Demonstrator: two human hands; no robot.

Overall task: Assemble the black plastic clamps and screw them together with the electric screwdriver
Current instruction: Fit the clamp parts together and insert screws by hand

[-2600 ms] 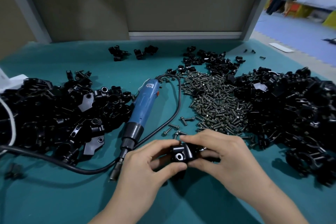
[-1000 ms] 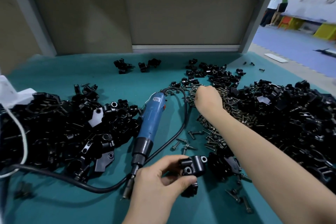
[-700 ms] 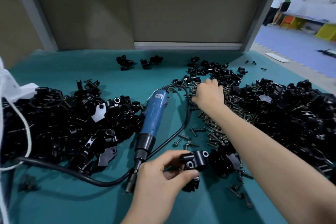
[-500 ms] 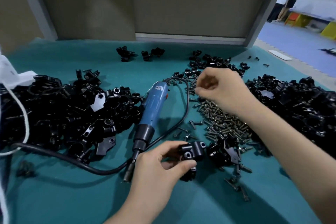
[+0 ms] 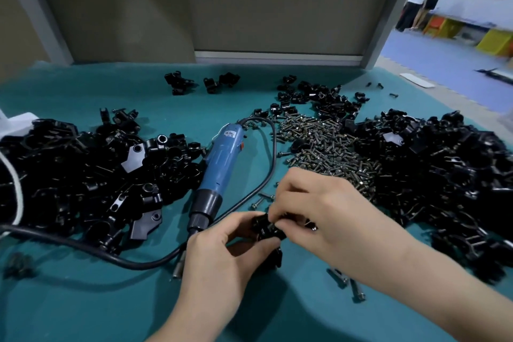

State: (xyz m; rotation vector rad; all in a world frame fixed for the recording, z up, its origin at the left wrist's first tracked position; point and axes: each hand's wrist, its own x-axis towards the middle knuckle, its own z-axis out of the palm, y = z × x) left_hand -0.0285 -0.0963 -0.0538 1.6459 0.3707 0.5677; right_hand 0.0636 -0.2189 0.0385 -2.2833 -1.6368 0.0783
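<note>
The clamp (image 5: 265, 228) is held just above the green table (image 5: 83, 300) at about 6 o'clock, close to the person, with both hands together on it. The left hand (image 5: 219, 255) grips it from the 7 o'clock side, thumb and curled fingers round its body. The right hand (image 5: 324, 216) comes in from 3 o'clock and pinches at its top with bent fingertips. Whether a screw sits under those fingertips is hidden, but the step looks like seating a screw in the clamp's hole by hand. The electric screwdriver (image 5: 222, 164) lies untouched at 11 o'clock of the clamp, tip pointing toward the left hand. The heap of screws (image 5: 324, 147) is at 1 o'clock, with piles of black parts at 9 o'clock (image 5: 83, 175) and 3 o'clock (image 5: 444, 175). Next, the right hand probably has to let go and reach for the screwdriver while the left keeps the clamp steady and the hole facing up.
</note>
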